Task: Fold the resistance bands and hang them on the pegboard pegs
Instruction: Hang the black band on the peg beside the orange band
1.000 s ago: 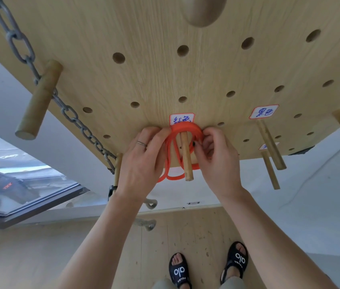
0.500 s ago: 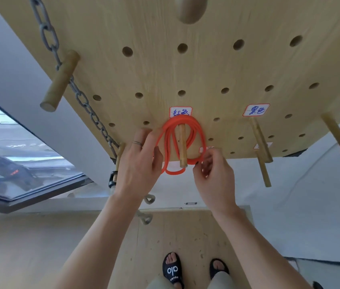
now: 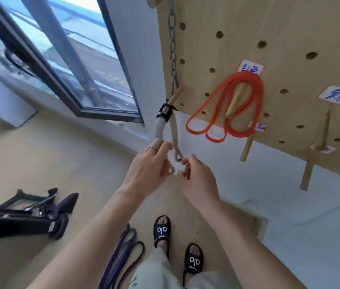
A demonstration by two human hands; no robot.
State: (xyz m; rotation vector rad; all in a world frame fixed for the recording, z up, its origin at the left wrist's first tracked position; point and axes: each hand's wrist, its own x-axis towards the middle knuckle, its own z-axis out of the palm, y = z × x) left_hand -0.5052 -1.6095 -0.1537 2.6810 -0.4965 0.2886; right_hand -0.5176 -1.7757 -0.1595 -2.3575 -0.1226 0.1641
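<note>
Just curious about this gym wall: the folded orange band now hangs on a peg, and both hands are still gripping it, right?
Not quite. In the head view the orange band hangs on its peg, but the left hand and right hand are below it, off the band.

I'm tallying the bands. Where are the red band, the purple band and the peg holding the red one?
red band [image 3: 256, 105]: head view, right strand of the coil.
purple band [image 3: 121, 249]: head view, strand on the floor.
peg [image 3: 235, 101]: head view, mid-shaft.
</note>
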